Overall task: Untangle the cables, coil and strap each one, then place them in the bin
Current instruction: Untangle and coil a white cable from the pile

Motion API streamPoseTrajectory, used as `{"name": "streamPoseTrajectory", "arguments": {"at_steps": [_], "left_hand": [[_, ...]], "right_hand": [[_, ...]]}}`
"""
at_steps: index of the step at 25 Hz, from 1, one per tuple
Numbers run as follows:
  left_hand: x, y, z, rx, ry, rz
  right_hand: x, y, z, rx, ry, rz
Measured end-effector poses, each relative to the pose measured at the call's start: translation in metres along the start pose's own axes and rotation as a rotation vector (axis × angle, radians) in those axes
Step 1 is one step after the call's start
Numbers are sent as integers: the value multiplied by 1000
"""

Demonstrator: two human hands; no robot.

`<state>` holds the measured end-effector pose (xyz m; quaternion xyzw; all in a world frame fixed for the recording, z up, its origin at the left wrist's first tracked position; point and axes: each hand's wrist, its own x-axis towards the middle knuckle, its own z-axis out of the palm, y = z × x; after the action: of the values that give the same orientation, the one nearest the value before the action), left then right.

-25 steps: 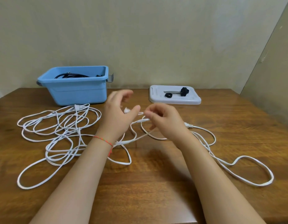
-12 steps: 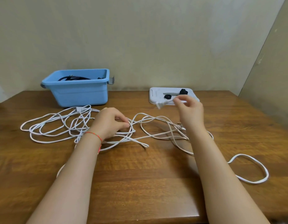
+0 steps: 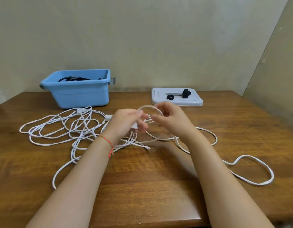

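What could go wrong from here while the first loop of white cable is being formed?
1. The white cable lies tangled on the left; pulling more in may tighten a knot.
2. The loop sits in a light grip between the left hand and right hand, so it may spring open.
3. The straps sit apart on the white lid; reaching for one frees a hand.

A single wide-angle view from a camera worn on the person's head, looking forward and down across a wooden table (image 3: 158, 186) toward the wall behind it. Both forearms reach in from the bottom edge, close to the lens.
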<state>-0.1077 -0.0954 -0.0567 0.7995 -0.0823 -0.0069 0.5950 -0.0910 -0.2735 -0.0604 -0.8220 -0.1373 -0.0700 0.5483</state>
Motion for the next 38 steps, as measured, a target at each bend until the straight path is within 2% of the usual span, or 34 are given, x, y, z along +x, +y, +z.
{"name": "streamPoseTrajectory", "arguments": {"at_steps": [3, 5, 9, 11, 17, 23, 25, 27, 29, 35, 37, 38], "left_hand": [[4, 3, -8, -47, 256, -31], [6, 1, -9, -75, 317, -97], [8, -6, -10, -250, 193, -153], [10, -8, -11, -282, 129, -145], [7, -3, -8, -315, 150, -144], [8, 0, -11, -385, 227, -160], [5, -1, -11, -238, 115, -167], [2, -4, -12, 17, -3, -136], [0, -3, -12, 152, -51, -112], [-1, -1, -7, -53, -271, -194], [4, -4, -2, 7, -166, -200], [4, -6, 1, 126, -96, -207]], "right_hand": [[-4, 0, 2, -295, -131, 110], [-5, 0, 2, -272, -134, 184], [-5, -7, 6, 278, -64, 290], [-4, -8, 8, 403, -61, 301], [-7, -8, 18, 319, -170, 391], [-6, -6, 18, 258, -236, 370], [-7, -7, 22, 322, -177, 370], [-5, -5, 24, 373, -134, 360], [-5, -4, 23, 368, -167, 342], [-10, -8, 10, 374, -391, 284], [-9, -10, 7, 333, -351, 300], [-8, -9, 9, 288, -251, 315]]}}
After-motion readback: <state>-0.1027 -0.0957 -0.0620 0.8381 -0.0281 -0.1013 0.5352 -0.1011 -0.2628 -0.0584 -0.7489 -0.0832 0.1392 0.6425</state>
